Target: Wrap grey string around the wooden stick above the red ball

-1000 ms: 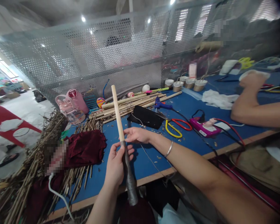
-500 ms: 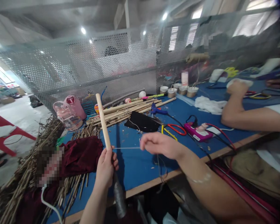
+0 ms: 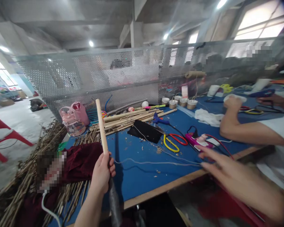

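Note:
My left hand [image 3: 103,171] is wrapped round a pale wooden stick [image 3: 101,126], which stands nearly upright, with a dark grey wrapped part [image 3: 115,201] below the fist. A thin grey string [image 3: 153,163] runs slackly from beside my left hand across the blue table [image 3: 137,176]. Its other end reaches the fingertips of my right hand [image 3: 221,167], over the table's front edge at the right. The right hand is blurred, thumb and forefinger a little apart; whether they pinch the string is hard to tell.
Scissors with yellow and red handles [image 3: 171,143], a black cloth [image 3: 145,130], a blue glue gun [image 3: 161,119] and a purple power strip [image 3: 198,140] lie ahead. Wooden sticks [image 3: 132,119] lie behind. Maroon cloth [image 3: 82,160] covers twigs at left. A person's arm [image 3: 246,132] rests at right.
My right hand has swung far to the right, away from the stick. The string between my hands is longer and now slack. My left hand still grips the stick, slightly lower and further left.

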### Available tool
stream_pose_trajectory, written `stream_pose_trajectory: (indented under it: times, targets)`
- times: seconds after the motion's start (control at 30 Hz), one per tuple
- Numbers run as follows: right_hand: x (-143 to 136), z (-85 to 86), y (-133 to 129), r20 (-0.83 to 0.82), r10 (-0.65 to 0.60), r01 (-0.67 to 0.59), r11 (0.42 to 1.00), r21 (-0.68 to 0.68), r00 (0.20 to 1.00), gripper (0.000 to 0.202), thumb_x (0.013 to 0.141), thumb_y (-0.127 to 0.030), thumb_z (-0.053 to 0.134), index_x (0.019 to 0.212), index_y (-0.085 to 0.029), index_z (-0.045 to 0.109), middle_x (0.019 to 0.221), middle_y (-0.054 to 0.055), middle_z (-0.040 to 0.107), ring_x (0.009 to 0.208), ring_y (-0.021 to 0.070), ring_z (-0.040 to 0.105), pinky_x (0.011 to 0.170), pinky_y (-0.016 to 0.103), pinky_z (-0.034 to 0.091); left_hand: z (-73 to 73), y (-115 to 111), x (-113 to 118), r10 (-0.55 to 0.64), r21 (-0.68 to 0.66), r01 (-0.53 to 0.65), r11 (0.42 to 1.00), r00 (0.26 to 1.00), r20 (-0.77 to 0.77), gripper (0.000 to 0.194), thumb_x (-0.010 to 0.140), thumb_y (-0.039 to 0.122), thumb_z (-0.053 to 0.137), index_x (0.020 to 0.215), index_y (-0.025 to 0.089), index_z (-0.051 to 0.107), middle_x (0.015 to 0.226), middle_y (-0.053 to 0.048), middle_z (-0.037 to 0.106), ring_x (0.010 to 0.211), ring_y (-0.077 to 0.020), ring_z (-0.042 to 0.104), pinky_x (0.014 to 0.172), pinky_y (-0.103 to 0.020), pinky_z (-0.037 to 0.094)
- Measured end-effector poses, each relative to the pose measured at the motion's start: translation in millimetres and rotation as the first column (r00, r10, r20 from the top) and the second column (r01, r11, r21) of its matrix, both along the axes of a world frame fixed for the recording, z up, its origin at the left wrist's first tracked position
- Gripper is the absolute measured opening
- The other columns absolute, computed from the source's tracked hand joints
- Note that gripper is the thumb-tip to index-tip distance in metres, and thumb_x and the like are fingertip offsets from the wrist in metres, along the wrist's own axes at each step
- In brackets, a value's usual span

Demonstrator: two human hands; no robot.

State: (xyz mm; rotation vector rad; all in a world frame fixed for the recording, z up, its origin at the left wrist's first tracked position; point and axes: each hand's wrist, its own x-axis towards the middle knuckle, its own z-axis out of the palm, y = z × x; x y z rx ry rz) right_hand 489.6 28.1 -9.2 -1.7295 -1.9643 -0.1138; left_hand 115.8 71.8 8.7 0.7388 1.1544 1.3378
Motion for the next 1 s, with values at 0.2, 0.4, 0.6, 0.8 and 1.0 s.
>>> stream_pose_trajectory:
  times: [0.2, 0.4, 0.6, 0.8, 1.0]
  targets:
    - [-104.8, 45.1, 8.6, -0.476, 0.282, -0.359, 0.930, -0.076, 0.833, 0.052, 0.081, -0.039, 0.052, 0.129, -0.023, 0.039, 0.132, 0.012, 0.041, 0.120, 0.0247, 0.041, 0.097, 0.042, 0.037, 10.9, -12.6, 22.4, -0.129, 0.073, 0.143, 0.987, 0.979, -0.160, 0.029, 0.077, 0.049, 0.048, 0.081, 0.021, 0.044, 0.053, 0.009, 0.036, 0.035, -0.0040, 0.030, 0.031, -0.015, 0.025]
    - [-205.5, 54.1, 73.6, -0.939, 0.264, -0.848, 0.527, -0.053, 0.222, 0.069, 0.073, -0.041, 0.063, 0.128, -0.020, 0.027, 0.111, 0.010, 0.052, 0.088, 0.0148, 0.059, 0.077, 0.032, 0.049, 30.1, 16.5, 39.4, -0.232, 0.117, 0.291, 0.950, 0.903, -0.361, 0.026, 0.081, 0.045, 0.042, 0.081, 0.019, 0.047, 0.043, 0.009, 0.036, 0.031, -0.0066, 0.033, 0.030, -0.017, 0.029]
    - [-226.5, 39.8, 150.5, -0.919, 0.074, -0.873, 0.348, -0.341, 0.388, 0.049, 0.081, -0.061, 0.037, 0.083, -0.014, 0.050, 0.052, -0.002, 0.048, 0.037, 0.0062, 0.041, 0.033, 0.016, 0.028, 22.6, 68.6, 30.3, -0.233, 0.052, 0.284, 0.958, 0.866, -0.442, 0.032, 0.080, 0.047, 0.042, 0.069, 0.017, 0.046, 0.047, 0.002, 0.050, 0.033, -0.0111, 0.048, 0.032, -0.020, 0.036]
    - [-227.2, 19.6, 167.7, -0.839, 0.231, -0.654, 0.734, -0.183, 0.493, 0.047, 0.080, -0.056, 0.044, 0.063, -0.012, 0.053, 0.054, 0.000, 0.049, 0.049, 0.0067, 0.040, 0.044, 0.019, 0.029, 6.7, 79.0, 32.5, -0.180, 0.031, 0.205, 0.978, 0.915, -0.362, 0.027, 0.080, 0.045, 0.041, 0.073, 0.020, 0.043, 0.045, 0.007, 0.042, 0.029, -0.0075, 0.038, 0.029, -0.019, 0.032]
    - [-226.3, 0.9, 160.8, -0.975, 0.072, -0.783, 0.610, -0.124, 0.211, 0.036, 0.070, -0.049, 0.060, 0.068, -0.015, 0.049, 0.045, -0.008, 0.039, 0.037, 0.0038, 0.027, 0.037, 0.018, 0.022, 0.3, 75.5, 29.0, -0.237, 0.039, 0.234, 0.971, 0.969, 0.070, 0.036, 0.076, 0.055, 0.045, 0.070, 0.019, 0.041, 0.045, 0.009, 0.038, 0.028, -0.0038, 0.028, 0.029, -0.017, 0.026]
